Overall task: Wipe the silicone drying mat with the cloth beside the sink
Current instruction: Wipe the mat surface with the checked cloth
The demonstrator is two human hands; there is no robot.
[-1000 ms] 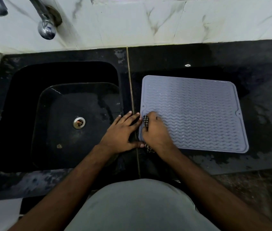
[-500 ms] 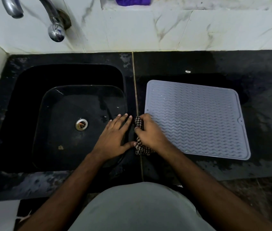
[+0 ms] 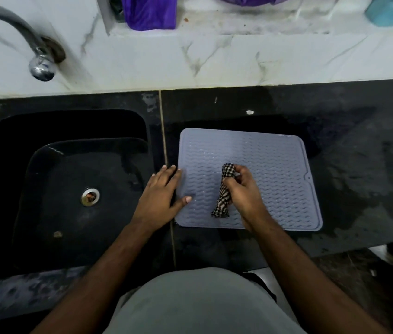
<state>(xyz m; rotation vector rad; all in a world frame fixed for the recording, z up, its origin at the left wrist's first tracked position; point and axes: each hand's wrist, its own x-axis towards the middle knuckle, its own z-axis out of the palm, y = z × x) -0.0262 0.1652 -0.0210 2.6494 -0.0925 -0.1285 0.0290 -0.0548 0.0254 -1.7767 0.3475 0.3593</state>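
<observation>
Where the black stone counter [image 3: 349,169] meets the white marbled wall, its surface is dark, glossy and wet in patches, cut by a thin pale seam beside the basin. Sink [image 3: 70,189]: black, rectangular with rounded corners, a small round metal drain at its floor; a curved grey metal tap [image 3: 38,63] projects from the wall above it. Silicone drying mat [image 3: 275,165]: grey-lilac, rectangular, rounded corners, raised rim, wavy ridged texture, lying flat on the counter just right of the seam. Left hand [image 3: 159,196]: fingers straight and spread, palm down, fingertips and thumb pressing on the mat's left edge. Right hand [image 3: 243,189]: fingers curled tight around the cloth, over the mat's middle. Cloth [image 3: 224,191]: small, black-and-white checked weave, bunched into a narrow roll, its lower end touching the mat. Ledge above: purple fabric [image 3: 149,10], soft folds.
</observation>
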